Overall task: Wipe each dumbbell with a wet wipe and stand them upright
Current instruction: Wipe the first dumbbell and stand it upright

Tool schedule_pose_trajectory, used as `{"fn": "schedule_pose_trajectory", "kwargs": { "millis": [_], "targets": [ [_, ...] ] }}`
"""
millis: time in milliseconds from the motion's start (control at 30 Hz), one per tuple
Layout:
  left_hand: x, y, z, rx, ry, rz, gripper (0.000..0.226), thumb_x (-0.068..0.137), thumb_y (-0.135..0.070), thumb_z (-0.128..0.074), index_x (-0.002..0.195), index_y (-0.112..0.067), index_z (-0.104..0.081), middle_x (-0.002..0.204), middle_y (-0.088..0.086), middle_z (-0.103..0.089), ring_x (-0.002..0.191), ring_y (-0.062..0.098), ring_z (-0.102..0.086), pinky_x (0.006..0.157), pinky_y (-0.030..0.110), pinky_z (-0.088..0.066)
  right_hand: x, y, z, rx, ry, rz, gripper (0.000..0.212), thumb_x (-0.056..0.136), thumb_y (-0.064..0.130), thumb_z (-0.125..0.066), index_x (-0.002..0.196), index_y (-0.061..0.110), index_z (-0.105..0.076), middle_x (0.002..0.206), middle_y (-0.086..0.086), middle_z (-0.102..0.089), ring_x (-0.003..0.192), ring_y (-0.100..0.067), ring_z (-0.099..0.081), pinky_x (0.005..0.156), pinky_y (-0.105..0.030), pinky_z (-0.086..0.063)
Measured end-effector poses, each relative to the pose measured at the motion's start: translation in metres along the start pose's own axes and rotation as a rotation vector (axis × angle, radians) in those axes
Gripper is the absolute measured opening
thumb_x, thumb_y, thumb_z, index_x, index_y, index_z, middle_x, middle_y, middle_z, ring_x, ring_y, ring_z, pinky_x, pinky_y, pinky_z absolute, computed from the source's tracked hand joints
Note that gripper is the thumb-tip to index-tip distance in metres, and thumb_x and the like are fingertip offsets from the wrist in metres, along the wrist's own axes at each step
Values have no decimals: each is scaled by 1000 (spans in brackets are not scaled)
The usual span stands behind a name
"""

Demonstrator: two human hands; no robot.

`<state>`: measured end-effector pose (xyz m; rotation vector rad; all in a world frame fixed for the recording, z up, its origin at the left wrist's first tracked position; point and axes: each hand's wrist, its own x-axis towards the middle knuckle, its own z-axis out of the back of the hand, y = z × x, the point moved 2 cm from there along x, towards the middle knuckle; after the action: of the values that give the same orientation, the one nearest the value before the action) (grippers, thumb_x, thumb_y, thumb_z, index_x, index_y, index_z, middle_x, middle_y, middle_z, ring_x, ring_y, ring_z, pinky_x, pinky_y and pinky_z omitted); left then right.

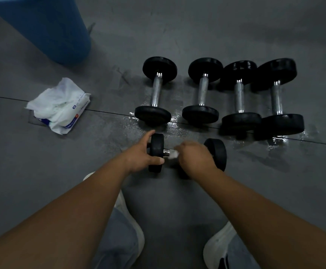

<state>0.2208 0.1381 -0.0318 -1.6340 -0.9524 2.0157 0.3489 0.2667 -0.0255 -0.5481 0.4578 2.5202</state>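
A black dumbbell [157, 152] with a chrome handle lies sideways on the grey floor in front of me. My left hand [141, 154] grips its left weight plate. My right hand [194, 156] is wrapped round the handle with a white wet wipe [173, 153] bunched under its fingers; the handle is mostly hidden. Behind it, several more dumbbells [155, 92] lie flat in a row, handles pointing away from me.
An open pack of wet wipes [61, 107] lies on the floor at the left. A blue bucket [47, 26] stands at the back left. The floor around the dumbbell row is wet. My shoes [216, 247] are at the bottom.
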Motion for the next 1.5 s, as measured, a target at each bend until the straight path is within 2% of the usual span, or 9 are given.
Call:
{"fn": "schedule_pose_trajectory", "kwargs": {
  "millis": [100,400,600,767,900,967,1100,1367,1500],
  "targets": [
    [3,2,4,18,34,9,104,81,-13,-79,155,-34,-10,140,1,-44,125,12,-46,111,37,-40,-11,-9,14,-322,44,-116,22,87,19,-50,104,20,-64,108,-4,-63,107,-28,-51,82,-34,-38],
    [8,8,2,12,-55,-25,96,85,-31,-76,156,-34,-11,144,4,-49,129,16,-51,113,41,-39,-16,-12,17,-614,138,2,30,94,17,-43,117,13,-61,118,-11,-56,108,-30,-45,77,-32,-32],
    [6,9,0,-62,-21,-3,96,78,-5,-80,148,-36,-23,130,5,-53,108,17,-63,83,34,-56,-4,-15,16,-403,110,-31,26,88,9,-49,107,9,-66,111,-12,-62,110,-32,-49,81,-33,-44],
    [5,5,-2,178,74,-3,116,58,-17,-90,147,-43,-20,138,2,-47,117,19,-55,102,36,-47,-14,-18,2,-64,21,-93,22,84,3,-50,100,11,-63,106,-11,-61,106,-30,-53,81,-33,-45],
    [-4,4,-5,426,47,-30,122,61,-23,-92,153,-34,-11,145,2,-38,120,13,-46,99,21,-40,-4,-1,-6,413,-67,-115,23,80,8,-54,94,17,-70,95,-8,-71,91,-27,-64,80,-33,-50],
    [-9,3,-12,237,46,68,110,71,-33,-87,152,-33,-13,130,-6,-50,103,4,-55,83,15,-49,-10,16,-16,419,-16,29,22,78,15,-51,86,18,-72,87,-5,-71,86,-27,-63,75,-35,-50],
    [-8,-5,-26,-235,-67,495,52,87,-52,-62,126,-20,-48,103,6,-63,87,22,-65,64,40,-60,-18,10,-23,316,-82,31,24,77,23,-48,91,23,-68,95,-2,-67,92,-28,-59,77,-36,-47],
    [-6,-4,-38,-211,-258,377,65,44,-53,-60,100,-20,-63,96,13,-68,85,32,-67,59,49,-59,3,9,-17,335,252,-9,15,85,23,-57,92,26,-44,98,-8,-63,91,-29,-59,67,-30,-39],
    [-11,-5,-38,-26,-355,147,44,62,-52,-62,96,-25,-63,88,0,-69,80,15,-64,66,30,-50,9,3,-13,391,233,12,18,82,23,-61,86,25,-44,95,-7,-62,88,-27,-59,69,-30,-44]
  ]
}}
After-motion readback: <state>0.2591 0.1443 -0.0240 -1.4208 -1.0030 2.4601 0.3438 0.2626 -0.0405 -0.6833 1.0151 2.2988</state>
